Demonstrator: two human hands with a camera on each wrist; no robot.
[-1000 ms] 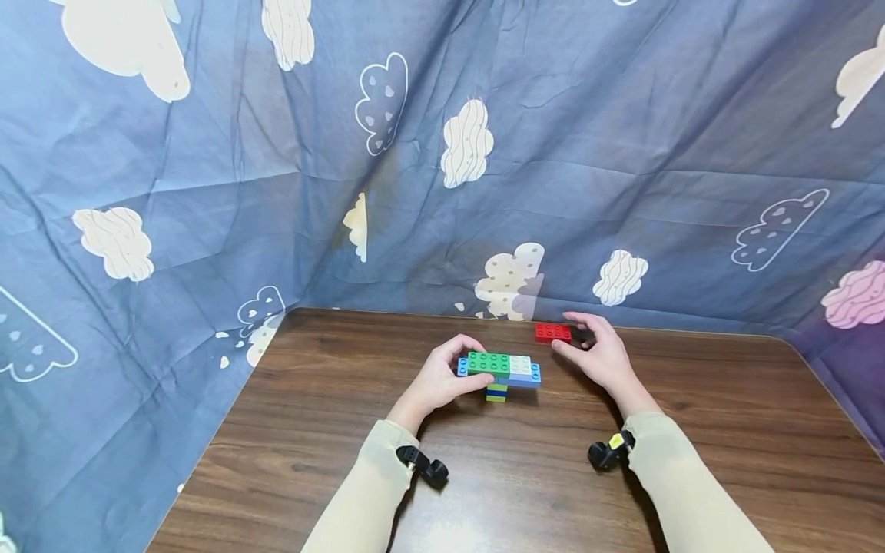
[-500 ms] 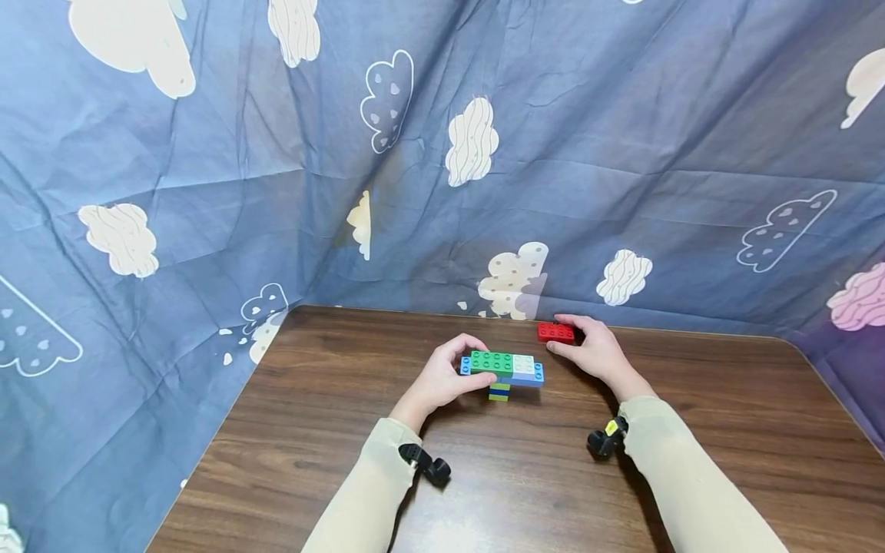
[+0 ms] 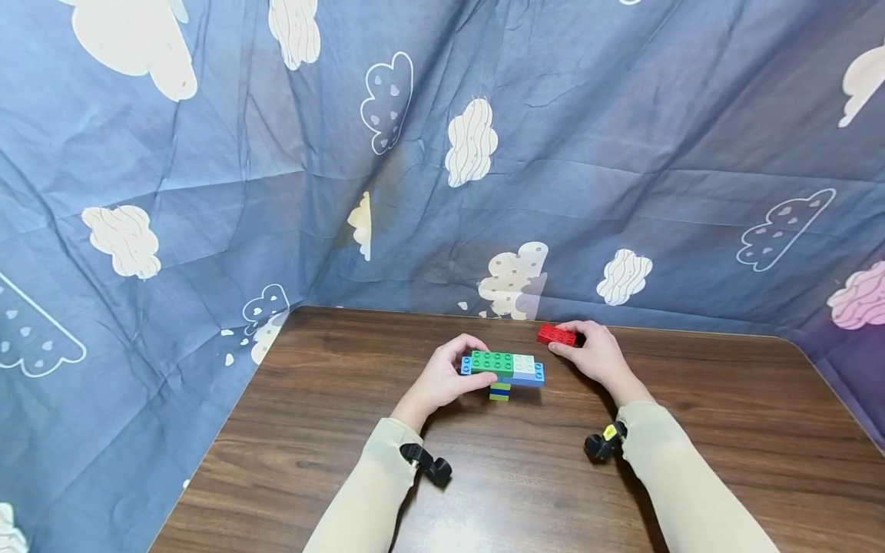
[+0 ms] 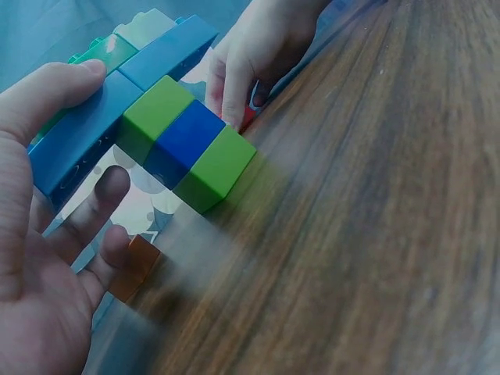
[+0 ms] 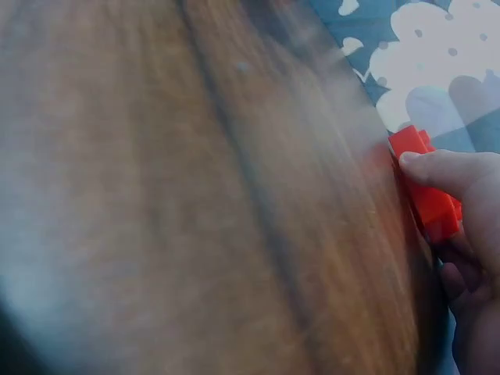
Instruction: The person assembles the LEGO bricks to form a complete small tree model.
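Note:
My left hand (image 3: 440, 378) holds a stack of toy building bricks (image 3: 492, 364) at its left end, thumb on the near side. On top sit a green brick (image 3: 484, 359) and a white brick (image 3: 523, 363), over a light blue layer (image 4: 78, 152). Beneath it, a column of lime, dark blue and lime bricks (image 4: 187, 137) reaches down to the tabletop. My right hand (image 3: 600, 352) pinches a red brick (image 3: 555, 336) near the back edge; in the right wrist view its thumb presses the red brick's (image 5: 430, 199) side, the other fingers mostly hidden.
An orange brick (image 4: 139, 266) lies behind my left fingers in the left wrist view; the head view does not show it. The brown wooden table (image 3: 311, 430) ends at a blue cloth (image 3: 415, 230) with a cloud pattern, hanging behind and at the sides.
My right hand has closed in from the right and now grips the red brick, which has turned slightly. My left hand and the brick stack stay nearly still.

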